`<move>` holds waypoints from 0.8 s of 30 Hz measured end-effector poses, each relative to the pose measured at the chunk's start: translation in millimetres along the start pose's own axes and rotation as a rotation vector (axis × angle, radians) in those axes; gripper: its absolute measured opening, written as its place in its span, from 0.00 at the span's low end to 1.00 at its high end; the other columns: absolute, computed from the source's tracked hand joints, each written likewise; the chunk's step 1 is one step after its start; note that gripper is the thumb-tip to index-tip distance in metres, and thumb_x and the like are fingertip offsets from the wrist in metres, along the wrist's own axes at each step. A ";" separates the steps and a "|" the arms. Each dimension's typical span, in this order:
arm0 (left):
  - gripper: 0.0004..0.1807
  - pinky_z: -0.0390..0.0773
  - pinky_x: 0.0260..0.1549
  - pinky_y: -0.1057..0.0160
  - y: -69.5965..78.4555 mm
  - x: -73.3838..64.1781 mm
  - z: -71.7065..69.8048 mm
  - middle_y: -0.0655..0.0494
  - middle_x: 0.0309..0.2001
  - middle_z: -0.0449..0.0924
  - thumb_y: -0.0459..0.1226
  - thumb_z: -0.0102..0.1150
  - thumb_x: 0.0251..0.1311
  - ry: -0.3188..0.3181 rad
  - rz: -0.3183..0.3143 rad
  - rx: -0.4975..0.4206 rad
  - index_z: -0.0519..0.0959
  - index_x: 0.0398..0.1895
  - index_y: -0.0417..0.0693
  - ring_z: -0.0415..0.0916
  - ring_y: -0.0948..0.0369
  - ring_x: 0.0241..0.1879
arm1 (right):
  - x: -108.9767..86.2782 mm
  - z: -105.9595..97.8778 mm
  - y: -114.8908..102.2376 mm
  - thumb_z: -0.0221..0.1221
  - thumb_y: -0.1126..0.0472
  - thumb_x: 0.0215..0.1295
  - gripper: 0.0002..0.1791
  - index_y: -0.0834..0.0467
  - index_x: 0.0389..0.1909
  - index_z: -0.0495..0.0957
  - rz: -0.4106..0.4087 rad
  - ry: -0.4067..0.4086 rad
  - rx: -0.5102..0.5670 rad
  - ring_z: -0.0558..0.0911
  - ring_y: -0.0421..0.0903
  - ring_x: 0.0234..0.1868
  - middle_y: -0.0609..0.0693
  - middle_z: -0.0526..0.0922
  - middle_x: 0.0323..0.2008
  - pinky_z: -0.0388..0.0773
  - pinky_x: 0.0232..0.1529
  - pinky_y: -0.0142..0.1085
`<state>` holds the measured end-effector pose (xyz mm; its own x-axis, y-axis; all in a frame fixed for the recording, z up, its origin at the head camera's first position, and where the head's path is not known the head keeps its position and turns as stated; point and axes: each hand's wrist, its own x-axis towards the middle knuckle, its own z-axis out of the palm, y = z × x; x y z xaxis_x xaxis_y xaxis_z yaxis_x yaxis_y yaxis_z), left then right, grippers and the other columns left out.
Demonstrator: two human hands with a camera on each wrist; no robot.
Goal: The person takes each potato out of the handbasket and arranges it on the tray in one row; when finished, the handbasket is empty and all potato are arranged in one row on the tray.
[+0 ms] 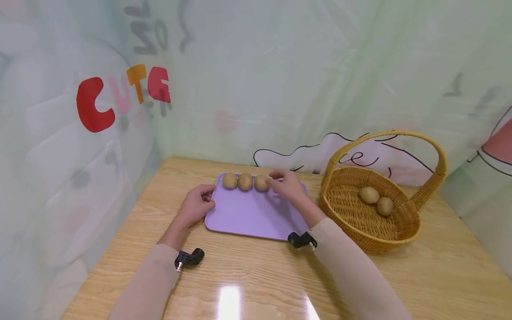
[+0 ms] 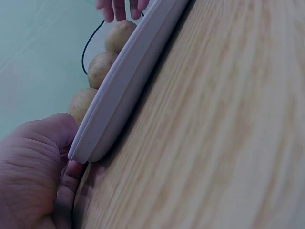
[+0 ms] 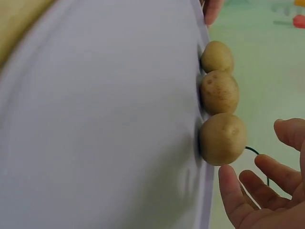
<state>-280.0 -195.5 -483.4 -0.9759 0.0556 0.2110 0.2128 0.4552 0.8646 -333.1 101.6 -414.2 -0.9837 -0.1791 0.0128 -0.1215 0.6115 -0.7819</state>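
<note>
Head view: lilac tray (image 1: 244, 215) on the wood counter (image 1: 248, 275), three potatoes (image 1: 245, 182) lined up along its far rim, from the left corner to about mid-width. Wicker basket (image 1: 368, 242) to the right, two potatoes (image 1: 369, 194) inside it, side by side; only this view shows the basket.

Left hand (image 1: 196, 205): grasping the tray's left edge. Head view hides the grip detail; left wrist view gives it: thumb at the top of the rim near the corner, fingers lower, by the underside. Same view shows the tray's sloped side wall.

Right hand (image 1: 288, 186): released, fingers spread, beside the rightmost potato of the row. In head view fingertips overlap it; right wrist view puts one fingertip right at its side, contact can't be told. That view also shows brown spots on the middle potato.

Edges/room: row sits tight to the far rim; bare tray runs from it to the near rim. Wide strip of counter on the near side. Behind the tray, narrow strip, then the printed backdrop (image 1: 280, 89). Right side is tight: basket stands near the tray, right forearm between.
</note>
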 end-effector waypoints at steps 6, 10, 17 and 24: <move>0.27 0.76 0.41 0.60 -2.8 0.0 -6.2 0.45 0.45 0.77 0.24 0.59 0.50 0.008 -0.014 0.004 0.75 0.59 0.33 0.74 0.55 0.41 | -10.1 -10.2 -3.7 0.61 0.50 0.63 0.24 0.60 0.55 0.78 -0.071 0.019 -0.032 0.82 0.49 0.44 0.55 0.80 0.52 0.77 0.48 0.43; 0.27 0.76 0.42 0.60 -6.5 -0.1 -9.2 0.45 0.46 0.77 0.25 0.59 0.51 0.006 -0.010 0.019 0.75 0.59 0.33 0.74 0.55 0.41 | -20.0 -19.3 -1.3 0.62 0.51 0.63 0.24 0.61 0.55 0.79 -0.100 0.032 -0.058 0.79 0.52 0.50 0.55 0.80 0.52 0.75 0.49 0.44; 0.27 0.76 0.40 0.63 -14.6 2.2 -15.4 0.46 0.46 0.77 0.25 0.59 0.51 0.006 -0.001 0.027 0.75 0.59 0.34 0.73 0.56 0.41 | -46.3 -35.1 0.0 0.63 0.50 0.63 0.22 0.55 0.55 0.78 -0.047 0.022 -0.058 0.79 0.52 0.51 0.54 0.79 0.54 0.77 0.45 0.45; 0.28 0.75 0.40 0.64 -18.6 -2.3 -24.4 0.45 0.45 0.76 0.25 0.58 0.51 0.001 0.002 0.030 0.74 0.60 0.32 0.73 0.55 0.41 | -66.5 -50.0 -5.9 0.63 0.52 0.63 0.20 0.54 0.54 0.79 -0.108 -0.003 -0.051 0.80 0.50 0.51 0.51 0.81 0.51 0.79 0.45 0.44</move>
<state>-280.5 -225.8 -488.9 -0.9754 0.0555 0.2134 0.2134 0.4816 0.8500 -273.5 148.4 -379.3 -0.9642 -0.2482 0.0937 -0.2336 0.6271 -0.7431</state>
